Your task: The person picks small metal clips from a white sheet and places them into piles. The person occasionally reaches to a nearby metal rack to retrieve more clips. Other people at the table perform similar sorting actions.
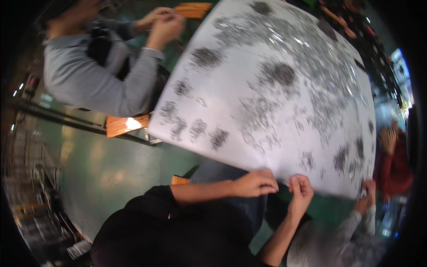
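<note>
My left hand (255, 183) is at the near edge of the white-covered table (222, 95), its fingers curled together. Just to its right, my right hand (300, 190) is raised with thumb and fingertips pinched. A small gap separates the two hands. Anything between the fingers of either one is too small and blurred to make out. Small, thin dark pieces lie beyond them on the white surface: a loose cluster (307, 160) near my right hand, small heaps (219, 138) towards the left corner, and a dense round pile (283, 73) farther in.
A co-worker in a grey top (95, 73) sits at the left with hands together. Other people work at the right, one in a red sleeve (396, 171), and along the far edge. A wooden stool (126, 126) stands by the left corner. The floor (115, 178) is green.
</note>
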`<action>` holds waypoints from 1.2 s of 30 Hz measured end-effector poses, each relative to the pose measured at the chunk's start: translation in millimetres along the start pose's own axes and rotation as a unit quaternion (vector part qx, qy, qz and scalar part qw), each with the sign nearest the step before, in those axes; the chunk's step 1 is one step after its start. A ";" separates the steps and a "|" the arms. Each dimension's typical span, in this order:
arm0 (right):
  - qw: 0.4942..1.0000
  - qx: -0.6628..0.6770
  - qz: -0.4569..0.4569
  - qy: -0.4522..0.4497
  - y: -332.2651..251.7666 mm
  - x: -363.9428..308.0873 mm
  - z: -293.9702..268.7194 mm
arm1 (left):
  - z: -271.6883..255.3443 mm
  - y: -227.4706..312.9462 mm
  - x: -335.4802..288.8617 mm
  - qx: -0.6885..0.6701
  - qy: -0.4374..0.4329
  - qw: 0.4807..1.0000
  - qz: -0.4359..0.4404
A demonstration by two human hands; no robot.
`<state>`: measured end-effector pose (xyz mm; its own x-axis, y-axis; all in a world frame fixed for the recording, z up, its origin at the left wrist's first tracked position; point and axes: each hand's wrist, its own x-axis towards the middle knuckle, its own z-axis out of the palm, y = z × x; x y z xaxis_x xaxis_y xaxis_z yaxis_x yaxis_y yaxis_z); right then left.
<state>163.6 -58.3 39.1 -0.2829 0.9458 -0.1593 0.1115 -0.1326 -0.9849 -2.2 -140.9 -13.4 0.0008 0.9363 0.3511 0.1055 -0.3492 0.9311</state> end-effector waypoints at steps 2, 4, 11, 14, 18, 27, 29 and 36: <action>0.999 0.019 0.028 0.026 1.7 -23.2 -1.8 | 4.1 0.6 -0.1 0.014 0.018 0.999 -0.024; 0.999 0.044 -0.003 0.017 5.7 -37.7 -0.7 | 8.6 0.8 -0.8 0.017 0.032 0.998 -0.045; 0.992 0.113 -0.017 0.061 20.5 -56.4 7.6 | 13.3 6.2 4.9 0.048 0.025 0.996 -0.066; 0.992 0.090 -0.007 0.084 22.5 -54.3 8.4 | 16.1 10.4 5.9 0.044 0.028 0.992 -0.114; 0.989 0.094 -0.009 0.110 23.9 -53.0 11.5 | 20.7 8.8 6.6 0.048 0.045 0.991 -0.113; 0.976 0.033 -0.096 0.190 26.6 -54.0 21.8 | 24.7 11.4 14.5 0.049 0.036 0.995 -0.078; 0.973 0.022 -0.132 0.189 27.2 -56.2 21.2 | 16.9 12.1 21.9 0.075 0.015 0.997 -0.014; 0.975 -0.057 -0.127 0.176 27.1 -60.9 11.9 | -46.9 -72.9 133.8 0.302 0.017 0.949 0.085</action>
<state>172.6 -123.0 21.3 0.0262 0.9896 0.1417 0.1903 0.1342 -0.9725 -56.3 8.2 -29.6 0.0377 0.8630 0.5038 0.6570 -0.4013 0.6382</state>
